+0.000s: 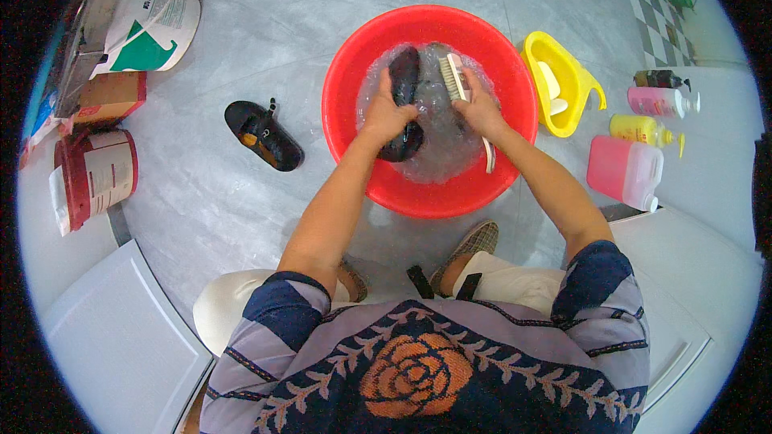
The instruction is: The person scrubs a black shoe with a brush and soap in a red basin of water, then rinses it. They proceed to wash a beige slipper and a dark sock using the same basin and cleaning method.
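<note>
A red plastic basin holds soapy water in front of my feet. My left hand grips a wet black shoe over the water, thumb on one side and fingers on the other. In my right hand is a scrub brush with pale bristles turned towards the shoe. A white handle-like piece shows below my right wrist, against the basin's inner wall; whether it belongs to the brush I cannot tell. Another black shoe, with a strap and buckle, lies on the floor to the left.
A yellow plastic scoop with white bars inside stands right of the basin. Several bottles, among them a pink liquid jug, line the right wall. Along the left are a white bucket, a cardboard box and a dark red tub.
</note>
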{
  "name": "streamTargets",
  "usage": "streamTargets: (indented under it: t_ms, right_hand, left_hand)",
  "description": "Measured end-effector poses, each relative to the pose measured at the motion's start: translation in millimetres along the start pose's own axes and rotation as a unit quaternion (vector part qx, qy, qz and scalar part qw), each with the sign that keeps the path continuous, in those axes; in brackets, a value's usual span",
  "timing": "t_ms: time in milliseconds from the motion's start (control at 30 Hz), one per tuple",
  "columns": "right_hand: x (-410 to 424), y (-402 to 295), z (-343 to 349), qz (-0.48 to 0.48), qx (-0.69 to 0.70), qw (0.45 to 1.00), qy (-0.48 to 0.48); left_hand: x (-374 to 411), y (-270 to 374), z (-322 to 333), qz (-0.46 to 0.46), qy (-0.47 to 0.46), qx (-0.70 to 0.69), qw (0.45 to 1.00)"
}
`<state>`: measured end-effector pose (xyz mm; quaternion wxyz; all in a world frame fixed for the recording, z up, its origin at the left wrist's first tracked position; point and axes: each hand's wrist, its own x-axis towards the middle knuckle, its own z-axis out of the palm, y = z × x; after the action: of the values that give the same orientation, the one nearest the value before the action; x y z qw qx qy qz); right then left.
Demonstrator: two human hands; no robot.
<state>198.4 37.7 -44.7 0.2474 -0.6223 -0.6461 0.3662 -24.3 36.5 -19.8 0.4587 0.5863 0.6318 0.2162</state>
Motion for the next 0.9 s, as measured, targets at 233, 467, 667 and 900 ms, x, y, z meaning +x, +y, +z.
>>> streamTargets:
  t_ms: [233,467,667,900]
  right_hand:
    - [23,-71,-11,0.000,-0.007,1.000,-0.023]
    - [-18,-79,9,-0.139,-0.050,0.977,-0.156]
    - [6,-49,-5,0.002,-0.138,0.984,-0.110]
    - [-15,-64,11,-0.067,-0.041,0.984,-0.161]
  left_hand:
    - [-29,24,-18,-0.139,-0.147,-0.577,0.791]
    - [-41,12,-30,-0.218,-0.226,-0.643,0.698]
    - [-54,33,6,-0.184,-0.181,-0.563,0.785]
    - [-45,19,-16,-0.195,-0.207,-0.586,0.759]
